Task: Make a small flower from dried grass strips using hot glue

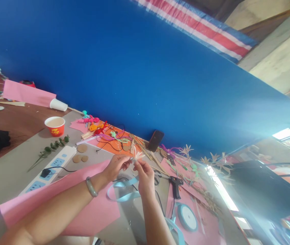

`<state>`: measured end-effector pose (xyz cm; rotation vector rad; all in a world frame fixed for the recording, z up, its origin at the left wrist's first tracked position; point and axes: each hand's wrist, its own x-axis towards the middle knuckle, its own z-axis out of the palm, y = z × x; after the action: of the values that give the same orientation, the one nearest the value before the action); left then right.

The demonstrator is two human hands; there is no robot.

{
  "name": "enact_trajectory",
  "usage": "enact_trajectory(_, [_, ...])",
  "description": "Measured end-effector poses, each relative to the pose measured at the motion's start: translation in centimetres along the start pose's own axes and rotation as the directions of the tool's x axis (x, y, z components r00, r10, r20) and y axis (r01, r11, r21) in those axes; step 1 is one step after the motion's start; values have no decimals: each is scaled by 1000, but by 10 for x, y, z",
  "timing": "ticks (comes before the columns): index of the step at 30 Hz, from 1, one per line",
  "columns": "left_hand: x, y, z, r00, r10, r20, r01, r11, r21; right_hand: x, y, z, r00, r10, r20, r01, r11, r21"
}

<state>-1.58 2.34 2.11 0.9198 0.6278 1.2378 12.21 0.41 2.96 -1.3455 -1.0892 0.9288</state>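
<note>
My left hand point(116, 166) and my right hand point(145, 177) meet above the table, both pinched on a small pale woven leaf ornament point(137, 156) with spiky tips. A grey-green bangle point(91, 186) sits on my left wrist. A loop of light blue ribbon point(121, 190) lies on the table just under the hands, over a pink paper sheet point(83, 200). A black glue gun point(175, 185) lies to the right of my right hand.
A white power strip point(51, 168) with a plug lies at left, near a green sprig point(49, 149) and a red paper cup point(55, 126). A dark phone point(155, 140) leans on the blue wall point(134, 75). A ribbon spool point(187, 217), brown discs point(80, 153) and colourful craft pieces point(96, 127) lie around.
</note>
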Motion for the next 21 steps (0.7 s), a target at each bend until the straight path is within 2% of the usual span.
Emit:
enact_trajectory(4, [0,1,0,999,-30,-22,30,1000,-6,0,0,1,1000,-5,13,5,1000,3])
enact_trajectory(13, [1,-4,-2,1000,13,-13,-12,999,30,-2,-5,2,1000,-4,25,4,1000,6])
enact_trajectory(21, [1,-1,-2,1000,1,-17,-1,1000,25,-3,-5,2,997,-49,58,48,999,7])
